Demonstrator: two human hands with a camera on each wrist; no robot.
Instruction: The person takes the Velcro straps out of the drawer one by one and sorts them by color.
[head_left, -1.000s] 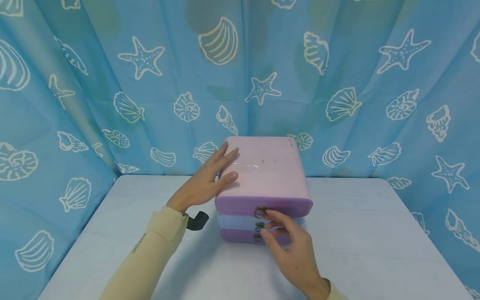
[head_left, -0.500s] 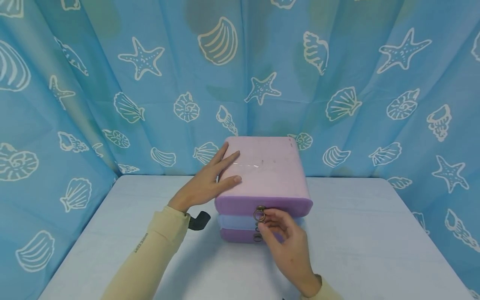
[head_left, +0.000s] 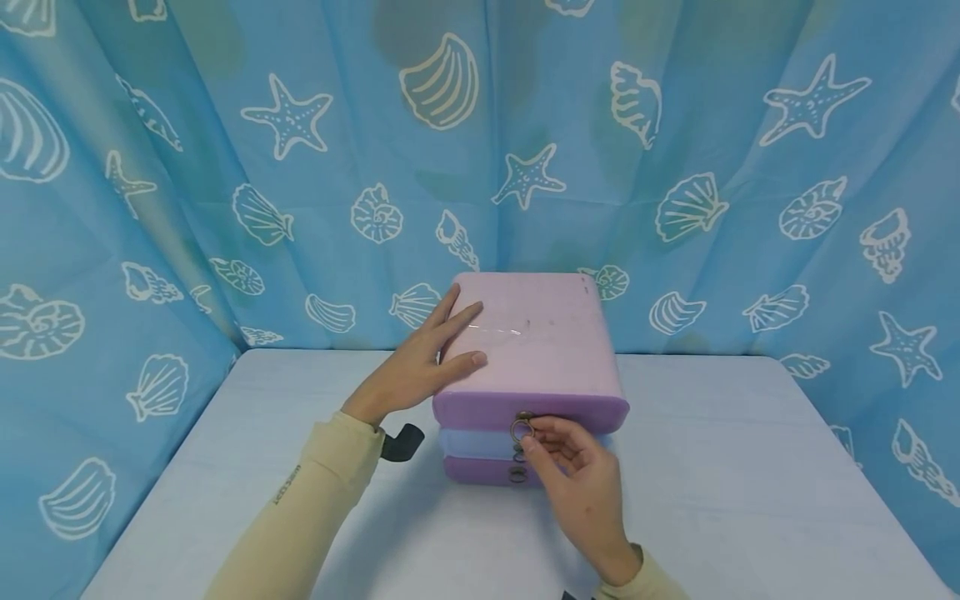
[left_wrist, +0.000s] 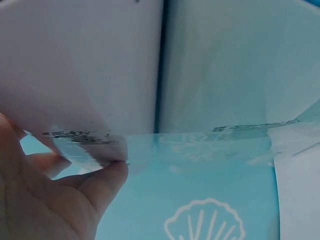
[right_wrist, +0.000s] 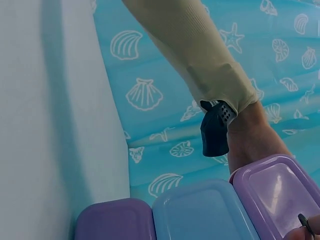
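Observation:
A small chest of drawers with a pale pink top stands at the table's back middle. Its fronts are a purple top drawer, a light blue middle drawer and a purple bottom drawer, all pushed in. My left hand rests on the top's left edge, fingers spread; the left wrist view shows fingers against a taped edge. In the head view, my right hand pinches the top drawer's bronze ring pull between thumb and index finger. The hand partly hides the lower pulls.
The chest stands on a white-covered table. Behind it and at the sides hangs a blue curtain printed with shells and starfish. A dark device is strapped at my left wrist. Clear tape runs along the chest's edge.
My right hand has moved slightly left and closed its thumb and index finger on the top ring pull, which now tilts outward. The left hand stays nearly still on the chest.

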